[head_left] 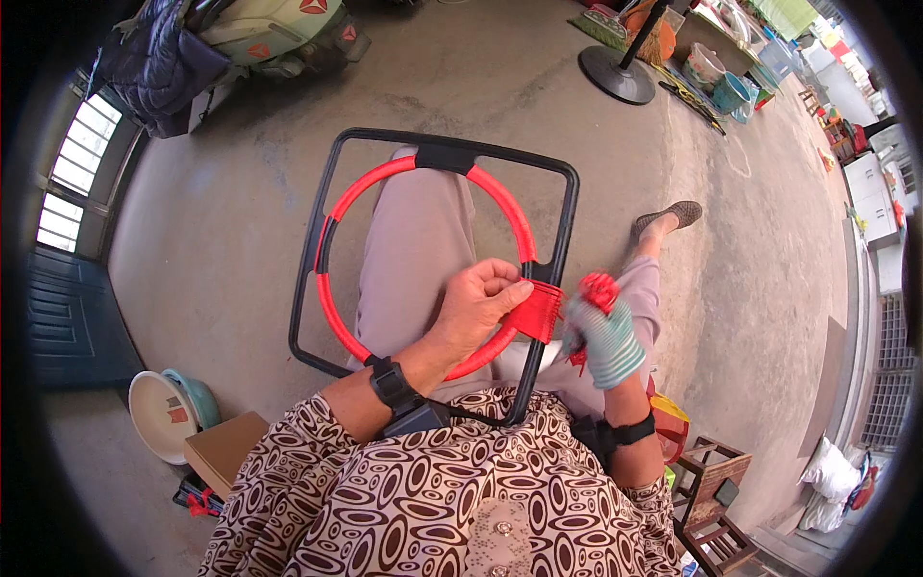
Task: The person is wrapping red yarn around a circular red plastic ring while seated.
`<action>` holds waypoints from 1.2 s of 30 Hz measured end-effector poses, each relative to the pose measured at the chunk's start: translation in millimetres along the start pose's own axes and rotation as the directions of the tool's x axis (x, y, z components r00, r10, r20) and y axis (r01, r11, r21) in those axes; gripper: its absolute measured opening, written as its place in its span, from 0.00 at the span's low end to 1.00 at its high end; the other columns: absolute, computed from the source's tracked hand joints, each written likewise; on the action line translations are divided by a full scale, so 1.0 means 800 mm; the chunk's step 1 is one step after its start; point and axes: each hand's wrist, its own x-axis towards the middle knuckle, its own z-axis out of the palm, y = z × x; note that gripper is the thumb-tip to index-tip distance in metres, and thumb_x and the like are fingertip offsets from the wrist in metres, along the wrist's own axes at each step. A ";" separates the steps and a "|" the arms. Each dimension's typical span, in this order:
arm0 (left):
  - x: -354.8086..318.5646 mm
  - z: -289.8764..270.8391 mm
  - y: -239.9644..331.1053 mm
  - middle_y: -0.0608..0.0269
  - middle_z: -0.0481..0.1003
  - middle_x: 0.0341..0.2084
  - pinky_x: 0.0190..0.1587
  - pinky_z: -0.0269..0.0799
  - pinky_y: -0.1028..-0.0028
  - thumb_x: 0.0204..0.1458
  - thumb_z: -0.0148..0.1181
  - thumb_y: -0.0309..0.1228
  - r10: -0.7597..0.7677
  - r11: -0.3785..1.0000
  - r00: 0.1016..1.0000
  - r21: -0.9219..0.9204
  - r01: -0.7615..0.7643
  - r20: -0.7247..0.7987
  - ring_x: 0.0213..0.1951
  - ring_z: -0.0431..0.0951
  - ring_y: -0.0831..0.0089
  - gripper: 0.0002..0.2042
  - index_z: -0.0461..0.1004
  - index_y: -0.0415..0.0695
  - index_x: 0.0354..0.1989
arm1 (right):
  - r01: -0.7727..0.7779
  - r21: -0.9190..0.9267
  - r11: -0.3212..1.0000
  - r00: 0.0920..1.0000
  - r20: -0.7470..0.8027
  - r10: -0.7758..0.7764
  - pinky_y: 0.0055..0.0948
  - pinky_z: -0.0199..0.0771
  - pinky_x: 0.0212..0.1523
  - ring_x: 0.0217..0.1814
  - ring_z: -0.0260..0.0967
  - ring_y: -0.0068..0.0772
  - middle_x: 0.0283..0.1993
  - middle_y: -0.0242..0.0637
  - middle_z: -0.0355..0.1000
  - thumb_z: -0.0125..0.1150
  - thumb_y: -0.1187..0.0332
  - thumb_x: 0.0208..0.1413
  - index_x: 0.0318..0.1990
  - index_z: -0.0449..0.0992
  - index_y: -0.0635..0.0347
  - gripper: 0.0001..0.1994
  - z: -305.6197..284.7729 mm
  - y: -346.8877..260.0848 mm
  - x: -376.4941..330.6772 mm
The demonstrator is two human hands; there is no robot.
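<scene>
Across my lap lies a black square frame (574,207) with rounded corners, with a red ring (367,181) inside it that has black bands. At the ring's right side a red cord wrapping (540,313) joins ring and frame. My bare left hand (471,306) pinches the edge of this wrapping between thumb and fingers. Just to its right, my right hand (611,346), in a green-and-white striped glove, is closed around a bundle of red cord (598,290). The gloved fingers are slightly blurred and partly hidden.
A cardboard box (226,450) and a cream basin (162,417) are at lower left; a small wooden stool (710,481) stands at lower right. Ahead are a scooter (274,34) and a round black stand base (615,77). Buckets (731,93) and brooms are at far right.
</scene>
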 end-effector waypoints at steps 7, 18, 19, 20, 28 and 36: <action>0.002 -0.002 -0.001 0.67 0.74 0.29 0.32 0.70 0.82 0.56 0.53 0.31 -0.005 0.999 1.000 0.054 0.006 -0.012 0.29 0.74 0.83 0.06 0.69 0.42 0.36 | 0.068 0.006 0.998 0.998 -0.002 -0.068 0.20 0.59 0.15 0.14 0.59 0.19 0.16 0.27 0.63 0.56 0.62 0.54 0.28 0.72 0.59 0.10 -0.038 0.016 -0.002; 0.000 -0.002 0.001 0.69 0.74 0.27 0.32 0.71 0.81 0.58 0.50 0.36 -0.087 0.996 0.996 -0.035 0.086 -0.017 0.28 0.74 0.83 0.09 0.70 0.44 0.33 | 0.552 0.571 0.608 0.785 -0.601 -0.148 0.32 0.62 0.22 0.25 0.61 0.26 0.23 0.25 0.64 0.40 0.51 0.59 0.36 0.68 0.50 0.15 -0.423 0.189 -0.023; 0.000 -0.003 0.001 0.69 0.74 0.27 0.32 0.71 0.81 0.58 0.50 0.35 -0.086 0.995 0.996 -0.041 0.086 -0.010 0.28 0.74 0.82 0.08 0.70 0.44 0.34 | 0.560 0.500 0.660 0.778 -0.592 -0.212 0.36 0.66 0.25 0.28 0.63 0.30 0.26 0.27 0.66 0.38 0.50 0.59 0.38 0.68 0.49 0.16 -0.426 0.186 -0.027; 0.001 -0.003 0.001 0.69 0.74 0.27 0.32 0.71 0.81 0.58 0.50 0.35 -0.082 0.996 0.997 -0.037 0.081 -0.009 0.28 0.74 0.82 0.08 0.70 0.44 0.34 | 0.467 0.476 0.745 0.720 -0.694 -0.007 0.41 0.69 0.32 0.32 0.67 0.34 0.31 0.32 0.69 0.45 0.53 0.57 0.43 0.69 0.50 0.15 -0.423 0.170 -0.040; 0.005 -0.002 -0.006 0.66 0.74 0.29 0.34 0.72 0.79 0.55 0.48 0.27 -0.112 0.990 0.985 0.074 0.122 -0.127 0.30 0.75 0.78 0.06 0.70 0.40 0.37 | 0.184 -0.638 0.748 0.973 0.227 -0.046 0.32 0.73 0.33 0.34 0.73 0.34 0.35 0.38 0.74 0.59 0.67 0.46 0.53 0.66 0.58 0.24 -0.123 0.051 -0.008; 0.005 -0.001 -0.007 0.63 0.73 0.30 0.36 0.70 0.80 0.51 0.54 0.21 -0.026 0.990 0.984 0.134 0.050 -0.176 0.32 0.74 0.79 0.07 0.69 0.35 0.38 | 0.203 -0.017 0.979 0.979 0.018 -0.203 0.28 0.71 0.43 0.45 0.69 0.30 0.42 0.46 0.70 0.60 0.77 0.46 0.61 0.54 0.59 0.33 -0.014 0.051 0.070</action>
